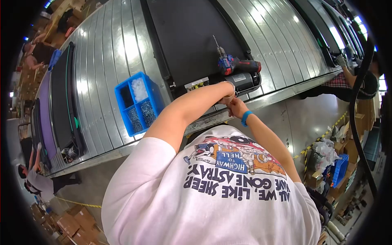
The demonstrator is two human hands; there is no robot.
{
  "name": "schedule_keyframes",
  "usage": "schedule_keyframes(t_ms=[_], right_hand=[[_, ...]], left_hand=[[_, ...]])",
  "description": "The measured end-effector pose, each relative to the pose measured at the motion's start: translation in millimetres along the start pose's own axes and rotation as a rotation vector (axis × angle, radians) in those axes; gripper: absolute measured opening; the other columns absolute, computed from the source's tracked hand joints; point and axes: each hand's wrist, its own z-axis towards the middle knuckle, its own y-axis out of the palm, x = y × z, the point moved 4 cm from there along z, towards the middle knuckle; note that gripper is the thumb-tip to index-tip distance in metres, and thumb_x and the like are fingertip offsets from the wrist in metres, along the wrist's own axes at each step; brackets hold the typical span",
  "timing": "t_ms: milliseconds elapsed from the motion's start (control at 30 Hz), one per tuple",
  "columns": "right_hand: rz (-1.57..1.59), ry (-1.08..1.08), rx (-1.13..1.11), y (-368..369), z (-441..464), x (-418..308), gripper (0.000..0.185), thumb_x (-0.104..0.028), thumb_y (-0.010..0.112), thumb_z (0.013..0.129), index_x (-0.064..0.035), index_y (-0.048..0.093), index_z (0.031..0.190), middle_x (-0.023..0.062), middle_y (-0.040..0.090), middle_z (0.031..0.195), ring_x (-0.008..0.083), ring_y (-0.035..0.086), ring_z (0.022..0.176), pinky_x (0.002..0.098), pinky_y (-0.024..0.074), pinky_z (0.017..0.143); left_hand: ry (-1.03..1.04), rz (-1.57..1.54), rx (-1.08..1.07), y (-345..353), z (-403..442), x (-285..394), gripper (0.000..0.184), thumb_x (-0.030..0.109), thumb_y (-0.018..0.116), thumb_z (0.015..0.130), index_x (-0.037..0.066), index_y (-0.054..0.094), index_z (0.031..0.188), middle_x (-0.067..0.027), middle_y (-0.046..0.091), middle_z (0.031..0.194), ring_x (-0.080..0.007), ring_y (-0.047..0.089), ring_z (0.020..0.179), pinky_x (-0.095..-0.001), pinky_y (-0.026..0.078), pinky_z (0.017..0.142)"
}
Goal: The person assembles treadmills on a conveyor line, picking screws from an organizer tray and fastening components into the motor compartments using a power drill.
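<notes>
My left hand [226, 96], with a pale bracelet at the wrist, is bent down at the front end of a black treadmill-like frame [188, 36]. Its fingers are curled and mostly hidden. Close against it, my right hand [238, 108], with a blue wristband [246, 118], has its fingertips pinched together. Anything between the fingers is too small to make out. Just beyond both hands lies a black cylindrical motor [241, 81]. A blue and black cordless drill [233, 64] rests behind the motor, its bit pointing away from me. A circuit board [197, 84] sits left of the motor.
A blue divided bin [136, 104] with screws and white small parts stands to the left on the metal slatted conveyor [98, 102]. More black frames [63, 98] lie farther along. Other people work at both sides. A black cable [359, 106] hangs at right.
</notes>
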Motion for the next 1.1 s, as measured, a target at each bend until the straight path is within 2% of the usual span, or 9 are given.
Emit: schedule_keyframes(t_ms=[67, 233, 300, 333, 400, 533, 867, 967, 1100], right_hand=[[0.038, -0.011, 0.012, 1, 3, 2, 0.016, -0.010, 0.044, 0.092, -0.0012, 0.057, 0.096, 0.0048, 0.053, 0.064, 0.0150, 0.055, 0.049, 0.0298, 0.0466, 0.048], [-0.274, 0.057, -0.145, -3, 19, -13, 0.016, -0.009, 0.048, 0.087, 0.0013, 0.059, 0.092, 0.0160, 0.064, 0.074, 0.0273, 0.065, 0.058, 0.0393, 0.0503, 0.056], [-0.816, -0.616, 0.117, -19, 39, -28, 0.015, -0.011, 0.054, 0.084, 0.0011, 0.058, 0.092, 0.0193, 0.064, 0.074, 0.0334, 0.066, 0.071, 0.0452, 0.0507, 0.063], [-0.826, -0.358, 0.287, -32, 49, -44, 0.020, -0.012, 0.058, 0.080, -0.0007, 0.055, 0.097, 0.0207, 0.063, 0.080, 0.0386, 0.061, 0.083, 0.0484, 0.0485, 0.072], [-1.144, -0.678, 0.651, -47, 53, -101, 0.035, -0.012, 0.063, 0.074, -0.0062, 0.050, 0.106, 0.0170, 0.053, 0.100, 0.0366, 0.051, 0.095, 0.0453, 0.0420, 0.083], [-1.443, -0.333, 0.524, -64, 118, -102, 0.051, -0.014, 0.067, 0.068, -0.0075, 0.045, 0.113, 0.0164, 0.056, 0.108, 0.0358, 0.051, 0.107, 0.0450, 0.0385, 0.090], [-0.654, -0.530, 0.280, -77, -1, -99, 0.046, -0.016, 0.069, 0.071, -0.0040, 0.049, 0.111, 0.0211, 0.066, 0.092, 0.0397, 0.063, 0.088, 0.0428, 0.0497, 0.075], [-0.522, -0.088, 0.114, -55, -93, -93, 0.036, -0.013, 0.066, 0.071, -0.0013, 0.061, 0.104, 0.0196, 0.067, 0.092, 0.0308, 0.065, 0.084, 0.0374, 0.0498, 0.076], [-0.480, -0.068, 0.340, -16, -145, -67, 0.029, -0.011, 0.063, 0.067, -0.0020, 0.062, 0.095, 0.0190, 0.065, 0.085, 0.0360, 0.063, 0.082, 0.0383, 0.0497, 0.074]], left_hand=[[-0.090, -0.083, -0.300, 28, 62, -30, 0.025, 0.022, 0.076, 0.066, 0.008, 0.073, 0.086, -0.0086, 0.069, 0.079, -0.0215, 0.068, 0.076, -0.0331, 0.052, 0.065], [-0.251, -0.234, 0.323, 53, 14, -42, 0.017, 0.023, 0.070, 0.072, 0.015, 0.074, 0.086, -0.0089, 0.071, 0.089, -0.0229, 0.066, 0.087, -0.0436, 0.045, 0.080], [-0.357, -0.413, 0.589, 75, -14, -32, 0.012, 0.012, 0.064, 0.074, 0.017, 0.074, 0.079, -0.0090, 0.071, 0.086, -0.0232, 0.067, 0.087, -0.0465, 0.032, 0.088], [-0.446, -0.497, 0.760, 86, -21, -30, 0.014, 0.012, 0.061, 0.076, 0.017, 0.074, 0.075, -0.0078, 0.070, 0.080, -0.0237, 0.067, 0.081, -0.0432, 0.031, 0.084], [-0.540, -0.489, 0.888, 107, -14, -26, 0.010, 0.021, 0.065, 0.078, 0.018, 0.075, 0.080, -0.0051, 0.070, 0.080, -0.0219, 0.065, 0.082, -0.0422, 0.029, 0.083], [-0.600, -0.623, 0.961, 115, -16, -28, 0.012, 0.023, 0.064, 0.080, 0.019, 0.075, 0.082, -0.0050, 0.070, 0.079, -0.0218, 0.065, 0.079, -0.0403, 0.031, 0.083], [-0.542, -0.838, 0.844, 126, -12, -51, 0.013, 0.027, 0.068, 0.074, 0.025, 0.076, 0.084, -0.0023, 0.071, 0.082, -0.0235, 0.066, 0.083, -0.0391, 0.039, 0.080], [-0.455, -0.917, 0.753, 137, -3, -59, 0.018, 0.025, 0.067, 0.076, 0.028, 0.076, 0.091, 0.0005, 0.071, 0.090, -0.0207, 0.065, 0.087, -0.0396, 0.040, 0.078], [-0.445, -0.891, 0.671, 131, -12, -58, 0.017, 0.023, 0.066, 0.078, 0.028, 0.075, 0.091, 0.0001, 0.071, 0.091, -0.0200, 0.064, 0.092, -0.0406, 0.040, 0.080]])
